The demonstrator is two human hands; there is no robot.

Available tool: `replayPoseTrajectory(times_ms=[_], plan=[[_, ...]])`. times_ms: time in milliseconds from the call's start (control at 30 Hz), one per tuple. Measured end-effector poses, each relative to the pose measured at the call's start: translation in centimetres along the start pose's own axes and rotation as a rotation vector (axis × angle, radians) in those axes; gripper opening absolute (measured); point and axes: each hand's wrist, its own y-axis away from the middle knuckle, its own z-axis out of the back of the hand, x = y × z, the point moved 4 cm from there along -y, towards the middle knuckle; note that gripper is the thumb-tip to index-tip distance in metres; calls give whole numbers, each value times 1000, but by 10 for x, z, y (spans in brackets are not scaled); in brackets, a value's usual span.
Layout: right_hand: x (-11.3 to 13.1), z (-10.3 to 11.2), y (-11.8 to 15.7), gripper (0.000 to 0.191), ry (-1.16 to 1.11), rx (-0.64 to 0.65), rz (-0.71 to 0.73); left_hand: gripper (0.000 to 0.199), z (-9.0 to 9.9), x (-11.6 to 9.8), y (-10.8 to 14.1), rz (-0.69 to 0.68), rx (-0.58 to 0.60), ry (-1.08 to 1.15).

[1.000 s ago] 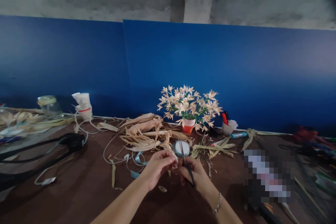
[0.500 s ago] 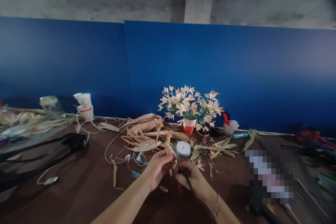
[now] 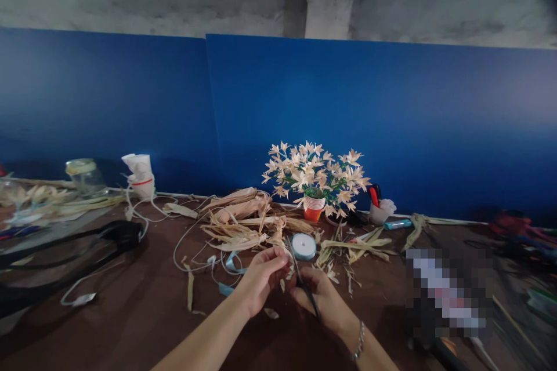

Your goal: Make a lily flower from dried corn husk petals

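My left hand (image 3: 266,275) pinches a small pale piece of dried husk, mostly hidden by the fingers. In my right hand (image 3: 319,295) are dark scissors (image 3: 307,287), their blades pointing up and away beside the left fingertips. Whether the blades touch the husk I cannot tell. Just beyond the hands lies a white spool of pale blue ribbon (image 3: 303,246). Behind it a bunch of cream husk flowers (image 3: 311,168) stands in an orange and white paper cup (image 3: 314,210). A heap of dried husks (image 3: 243,223) spreads to the left of the spool.
Cut strips (image 3: 365,246) lie right of the spool. A white cable (image 3: 176,255) loops across the brown table (image 3: 143,324). Further left are a black strap-like object (image 3: 117,235) and a glass jar (image 3: 87,178). A blue partition (image 3: 369,110) borders the back.
Almost nothing differs. Both hands and the scissors stay in nearly the same place, with only a slight shift of the blades beside the left fingers.
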Motion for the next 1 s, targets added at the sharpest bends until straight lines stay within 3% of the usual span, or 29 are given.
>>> replayPoseTrajectory(times_ms=[700,1000], plan=[[-3,2,-1,22,68,-24,-16,13,2,-1,-1,17,-27,-6],[-7,11,-1,16,181,-107,-64,15,4,-3,0,52,-47,-31]])
